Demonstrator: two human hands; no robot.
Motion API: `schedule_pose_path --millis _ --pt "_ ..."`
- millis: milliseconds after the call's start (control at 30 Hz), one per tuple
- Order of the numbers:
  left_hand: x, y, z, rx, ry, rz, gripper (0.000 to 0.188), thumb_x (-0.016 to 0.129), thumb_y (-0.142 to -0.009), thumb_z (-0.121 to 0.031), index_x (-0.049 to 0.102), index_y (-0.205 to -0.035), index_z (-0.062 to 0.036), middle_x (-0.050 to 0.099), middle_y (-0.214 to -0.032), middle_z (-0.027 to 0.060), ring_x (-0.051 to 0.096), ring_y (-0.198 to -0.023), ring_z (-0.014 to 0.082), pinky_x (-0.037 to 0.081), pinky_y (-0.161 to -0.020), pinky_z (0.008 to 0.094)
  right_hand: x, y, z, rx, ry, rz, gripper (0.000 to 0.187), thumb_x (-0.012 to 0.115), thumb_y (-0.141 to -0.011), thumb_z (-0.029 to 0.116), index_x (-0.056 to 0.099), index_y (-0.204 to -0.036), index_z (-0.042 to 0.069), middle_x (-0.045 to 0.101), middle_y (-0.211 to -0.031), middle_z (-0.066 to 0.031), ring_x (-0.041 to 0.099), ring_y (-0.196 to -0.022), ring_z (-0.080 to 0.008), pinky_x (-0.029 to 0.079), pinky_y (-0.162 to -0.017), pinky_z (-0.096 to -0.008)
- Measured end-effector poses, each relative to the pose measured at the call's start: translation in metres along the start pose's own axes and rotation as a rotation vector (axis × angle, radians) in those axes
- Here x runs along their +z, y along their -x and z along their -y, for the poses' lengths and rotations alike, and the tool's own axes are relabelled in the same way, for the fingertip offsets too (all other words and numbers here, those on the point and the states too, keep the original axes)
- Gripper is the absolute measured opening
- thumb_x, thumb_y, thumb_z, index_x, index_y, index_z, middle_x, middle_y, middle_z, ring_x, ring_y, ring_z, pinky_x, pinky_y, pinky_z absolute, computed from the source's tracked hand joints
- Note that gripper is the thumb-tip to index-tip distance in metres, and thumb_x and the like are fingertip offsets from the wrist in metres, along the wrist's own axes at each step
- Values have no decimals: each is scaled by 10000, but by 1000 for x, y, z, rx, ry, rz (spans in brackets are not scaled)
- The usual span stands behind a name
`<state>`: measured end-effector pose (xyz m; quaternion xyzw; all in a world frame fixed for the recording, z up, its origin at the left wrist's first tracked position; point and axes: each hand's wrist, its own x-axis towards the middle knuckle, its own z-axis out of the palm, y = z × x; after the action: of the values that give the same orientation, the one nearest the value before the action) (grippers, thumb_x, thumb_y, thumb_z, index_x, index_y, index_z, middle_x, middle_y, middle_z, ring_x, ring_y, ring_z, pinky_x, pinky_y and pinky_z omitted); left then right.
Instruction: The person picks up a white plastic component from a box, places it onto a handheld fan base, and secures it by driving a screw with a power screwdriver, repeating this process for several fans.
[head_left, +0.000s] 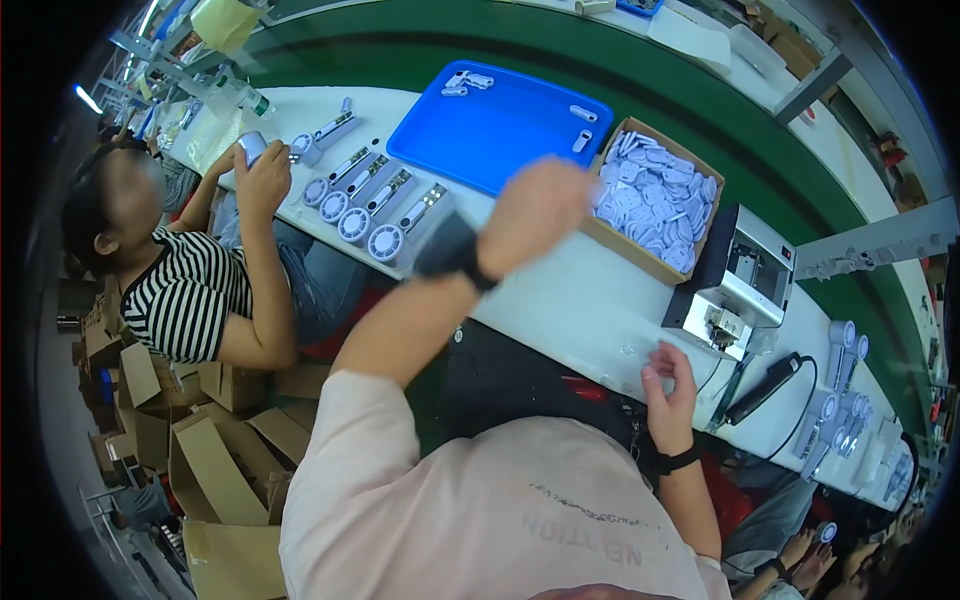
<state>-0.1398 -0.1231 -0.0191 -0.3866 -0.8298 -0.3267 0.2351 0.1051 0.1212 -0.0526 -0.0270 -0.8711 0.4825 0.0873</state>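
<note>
My left hand reaches over the table by the near right corner of the blue tray, its fingertips close to the left edge of a cardboard box. That hand is smeared by motion, so I cannot tell what its fingers do. Inside the box lies a heap of small white plastic parts. My right hand rests at the table's near edge, in front of a silver-and-black machine. Its fingers are loosely bent and apart, with nothing visible in them. A few small white pieces lie on the tray.
To the left, white handheld fans with exposed circuit boards stand in a row. A co-worker in a striped shirt holds a pale part there. On the right are a black cabled tool and more fans. Open cartons crowd the floor.
</note>
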Motion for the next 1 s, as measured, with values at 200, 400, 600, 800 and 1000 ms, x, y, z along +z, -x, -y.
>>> schedule_pose_path --millis 200,400,600,800,1000 --pt "-17 100 -126 95 262 256 195 736 -841 -64 721 -1036 -62 707 -969 77 663 -873 301 521 -774 413 2 -24 39 10 -287 403 316 726 -952 80 687 -1251 -15 724 -1059 -104 660 -934 -164 526 -873 -291" --pt "-11 101 -115 -105 273 309 244 710 -855 -21 736 -1093 -68 724 -1016 114 652 -883 356 513 -785 464 6 -10 25 148 -388 177 300 721 -983 103 668 -1249 -26 728 -1039 -91 687 -928 -168 564 -830 -309" --pt "-46 90 -76 -469 148 216 199 759 -950 -93 737 -1122 6 713 -936 137 659 -835 223 524 -791 354 -18 14 9 77 -352 253 247 717 -997 127 684 -1203 -6 703 -1058 -112 708 -891 -187 577 -788 -302" --pt "3 -16 -12 -521 -42 49 263 712 -1013 -217 739 -1159 -1 751 -933 166 692 -778 230 541 -699 365 -55 71 -12 193 -174 -37 240 728 -998 162 707 -1178 5 708 -987 -119 705 -828 -206 565 -748 -305" --pt "32 21 91 -385 -456 147 393 669 -1032 -270 684 -1277 37 740 -1165 239 698 -1044 394 542 -919 455 -109 83 -38 230 25 -370 303 749 -985 223 695 -1181 -3 719 -899 -132 723 -812 -213 556 -709 -319"
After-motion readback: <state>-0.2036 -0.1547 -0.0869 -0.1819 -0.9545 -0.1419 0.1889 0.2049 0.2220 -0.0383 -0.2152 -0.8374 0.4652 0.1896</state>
